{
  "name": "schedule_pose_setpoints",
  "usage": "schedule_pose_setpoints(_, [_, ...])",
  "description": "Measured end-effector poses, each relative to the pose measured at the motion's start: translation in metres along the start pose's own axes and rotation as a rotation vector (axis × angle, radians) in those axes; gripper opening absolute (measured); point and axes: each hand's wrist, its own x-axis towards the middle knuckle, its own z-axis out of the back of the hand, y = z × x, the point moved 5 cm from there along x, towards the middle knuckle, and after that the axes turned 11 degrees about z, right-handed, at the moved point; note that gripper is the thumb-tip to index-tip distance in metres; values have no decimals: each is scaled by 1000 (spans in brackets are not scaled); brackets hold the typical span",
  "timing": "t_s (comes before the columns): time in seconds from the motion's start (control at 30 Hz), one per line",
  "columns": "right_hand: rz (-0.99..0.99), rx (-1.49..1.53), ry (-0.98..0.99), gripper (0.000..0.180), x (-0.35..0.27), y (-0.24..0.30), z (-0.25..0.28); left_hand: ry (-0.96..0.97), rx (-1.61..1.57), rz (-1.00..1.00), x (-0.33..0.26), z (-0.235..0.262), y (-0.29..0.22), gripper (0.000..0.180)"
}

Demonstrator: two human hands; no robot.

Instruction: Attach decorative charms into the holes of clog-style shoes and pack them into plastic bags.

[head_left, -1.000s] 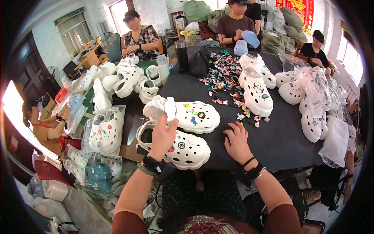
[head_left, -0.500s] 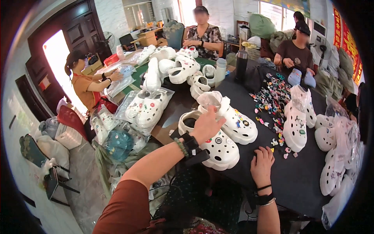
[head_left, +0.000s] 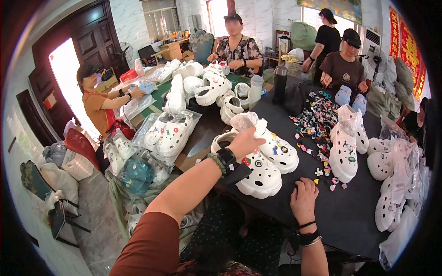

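A pair of white clogs stands side by side in front of me, the nearer clog point(head_left: 263, 178) and the farther clog point(head_left: 282, 155). Colourful charms sit in the holes of both. My left hand point(head_left: 246, 143) reaches over the pair, its fingers curled at the farther clog's opening. Crumpled clear wrap point(head_left: 243, 121) bulges there, and the fingertips are partly hidden. On the dark tabletop point(head_left: 340, 209), right of the clogs, my right hand point(head_left: 304, 200) rests palm down, holding nothing, its fingers loosely bent and a little apart.
A heap of loose charms point(head_left: 317, 115) spreads beside another white pair point(head_left: 343, 158). Bagged clogs point(head_left: 386, 209) line the right edge; more bagged clogs point(head_left: 169, 135) lie left. Beyond stand piled clogs point(head_left: 212, 92) and a dark bottle point(head_left: 279, 87). Several people work around the table.
My left hand's fingers have curled in at the farther clog's opening. My right hand stays on the table. Across the table, a standing person in black now shows more fully as the view shifts.
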Motion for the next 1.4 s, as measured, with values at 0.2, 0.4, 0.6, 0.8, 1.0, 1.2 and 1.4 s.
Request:
schedule_pose_setpoints(0.2, [6, 32, 2, 26, -2, -1, -4, 119, -24, 48, -31, 14, -5, 71])
schedule_pose_setpoints(0.4, [4, 18, -7, 24, 1, 3, 3, 125, -148, -126, -51, 14, -3, 72])
schedule_pose_setpoints(0.6, [-17, 47, 11, 26, 1, -1, -5, -5, -236, -111, -64, 10, 6, 45])
schedule_pose_setpoints(0.8, [-12, 80, 6, 28, 3, -1, 3, 22, -222, -47, -91, 44, -9, 42])
schedule_pose_setpoints(1.0, [6, 68, 17, 27, 5, 3, 2, 147, -747, 263, -79, 76, 31, 38])
schedule_pose_setpoints(1.2, [-16, 68, 75, 28, 8, 5, 3, -8, -935, 214, -33, 129, 61, 38])
schedule_pose_setpoints(1.4, [-82, 81, 156, 30, 7, 1, 3, -117, -1025, 177, 55, 180, 83, 32])
